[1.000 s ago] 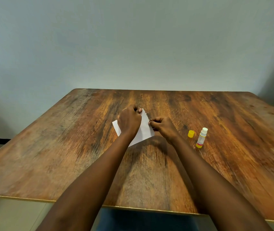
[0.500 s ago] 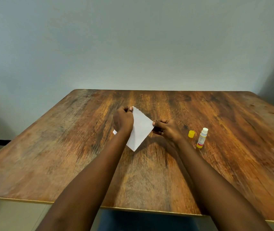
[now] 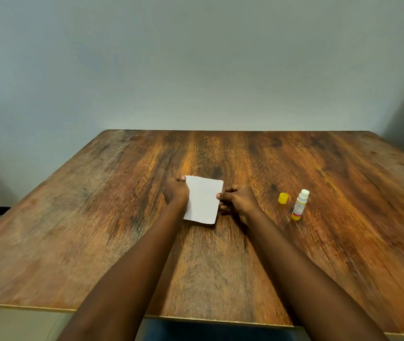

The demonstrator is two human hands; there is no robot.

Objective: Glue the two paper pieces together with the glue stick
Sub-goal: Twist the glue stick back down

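Pale grey wall [image 3: 196,57] fills the upper half of the view, plain and bare. Below it spreads a brown wooden table [image 3: 97,230] with strong grain. Near its middle is the paper [image 3: 203,199], which serves as the landmark for everything else.

Two bare forearms reach in from the near edge of the table toward the paper. The left hand [image 3: 175,191] is at the paper's left edge with its fingers curled, a fingertip showing at the far left corner, and it grips that side. The right hand [image 3: 239,199] is at the paper's right edge, fingers curled in, and seems to pinch that edge.

The paper shows as one white rectangle with a ragged far edge. I cannot tell whether two pieces lie one over the other, nor whether it rests flat on the wood or is held just above it.

Right of the paper, beyond the right hand, the glue stick [image 3: 300,205] stands upright and uncapped, its white tip bare. Its yellow cap [image 3: 283,198] sits between the glue stick and the paper, near the stick.

With the stick open and set aside and both hands on one white sheet, the step looks like squaring and joining the pieces after gluing. The next move probably calls for laying the paper flat and pressing firmly along the glued area without letting the edges slide. After that, the cap should go on the stick.
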